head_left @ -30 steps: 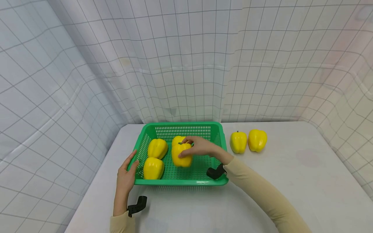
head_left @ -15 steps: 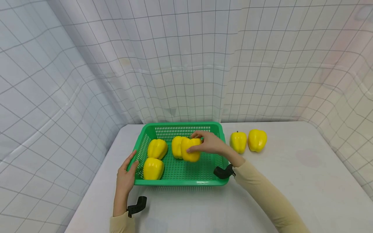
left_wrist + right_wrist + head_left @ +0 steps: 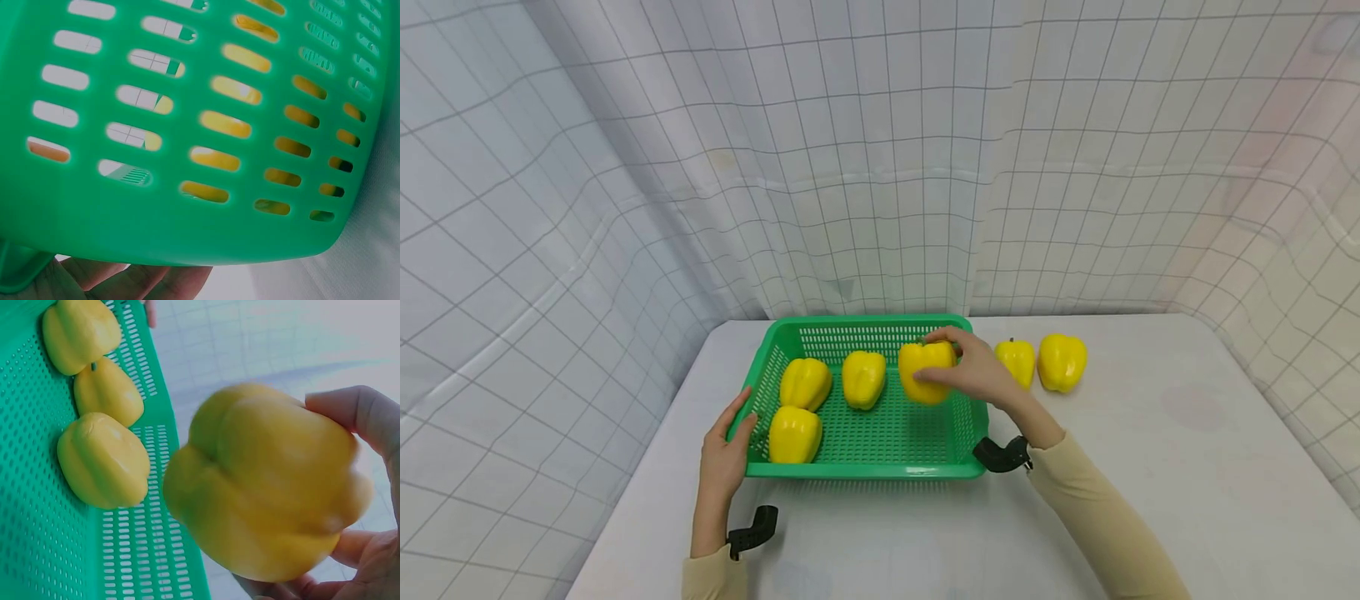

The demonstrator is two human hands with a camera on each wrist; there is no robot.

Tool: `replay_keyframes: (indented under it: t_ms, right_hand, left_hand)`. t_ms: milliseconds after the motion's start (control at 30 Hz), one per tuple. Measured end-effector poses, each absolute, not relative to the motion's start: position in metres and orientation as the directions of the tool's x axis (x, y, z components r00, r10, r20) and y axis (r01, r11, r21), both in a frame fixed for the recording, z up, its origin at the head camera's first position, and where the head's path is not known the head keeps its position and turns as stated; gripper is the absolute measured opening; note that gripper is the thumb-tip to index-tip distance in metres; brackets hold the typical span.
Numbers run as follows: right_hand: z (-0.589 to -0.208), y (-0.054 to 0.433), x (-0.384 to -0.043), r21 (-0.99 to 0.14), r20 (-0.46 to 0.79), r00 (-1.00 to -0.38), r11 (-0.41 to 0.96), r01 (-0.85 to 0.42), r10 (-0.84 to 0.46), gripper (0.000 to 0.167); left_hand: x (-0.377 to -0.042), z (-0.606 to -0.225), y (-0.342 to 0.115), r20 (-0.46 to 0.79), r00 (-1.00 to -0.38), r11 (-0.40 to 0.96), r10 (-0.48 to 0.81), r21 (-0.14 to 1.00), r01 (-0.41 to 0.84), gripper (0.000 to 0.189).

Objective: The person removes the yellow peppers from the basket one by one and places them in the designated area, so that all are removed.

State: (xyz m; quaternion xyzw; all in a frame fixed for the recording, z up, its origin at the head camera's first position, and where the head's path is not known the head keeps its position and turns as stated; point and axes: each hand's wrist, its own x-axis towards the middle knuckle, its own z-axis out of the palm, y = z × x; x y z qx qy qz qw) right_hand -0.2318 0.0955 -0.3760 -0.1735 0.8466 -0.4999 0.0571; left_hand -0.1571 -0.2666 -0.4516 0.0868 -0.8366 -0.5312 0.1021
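My right hand holds a yellow bell pepper above the right part of the green basket. In the right wrist view, thumb and fingers grip this bell pepper from one side, its lobed bottom facing the camera. Three more yellow peppers lie in the basket: two at its left end, one near the middle. My left hand holds the basket's left rim, thumb on the inner side. Seen from the left wrist, its fingertips show past the edge of the slotted basket wall.
Two yellow peppers rest on the white table right of the basket; one is partly behind my right hand, the other just beyond. White grid-patterned curtains enclose the table at the back and sides.
My right hand has carried the bell pepper rightward, from the basket's middle to its right side, uncovering the middle pepper. The left hand and basket have stayed in place.
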Motion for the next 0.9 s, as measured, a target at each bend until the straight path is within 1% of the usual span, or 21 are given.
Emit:
replay_keyframes:
  t_ms: [233, 433, 733, 900]
  right_hand:
    - [-0.381, 0.117, -0.225, -0.917, 0.121, -0.965, 0.346, -0.199, -0.234, 0.058]
    - [-0.389, 0.136, -0.221, -0.933, 0.145, -0.985, 0.319, -0.168, -0.094, 0.063]
    - [-0.396, 0.163, -0.216, -0.941, 0.205, -0.977, 0.287, -0.181, 0.057, 0.064]
    - [-0.401, 0.177, -0.215, -0.943, 0.232, -0.962, 0.274, -0.186, 0.144, 0.060]
  left_hand:
    - [-0.157, -0.451, -0.266, 0.077, -0.963, 0.423, -0.257, 0.905, -0.040, 0.047]
    - [-0.157, -0.451, -0.266, 0.076, -0.963, 0.422, -0.257, 0.906, -0.041, 0.047]
    - [-0.157, -0.450, -0.265, 0.079, -0.963, 0.426, -0.259, 0.904, -0.040, 0.047]
    - [-0.157, -0.450, -0.265, 0.071, -0.963, 0.421, -0.262, 0.906, -0.047, 0.047]
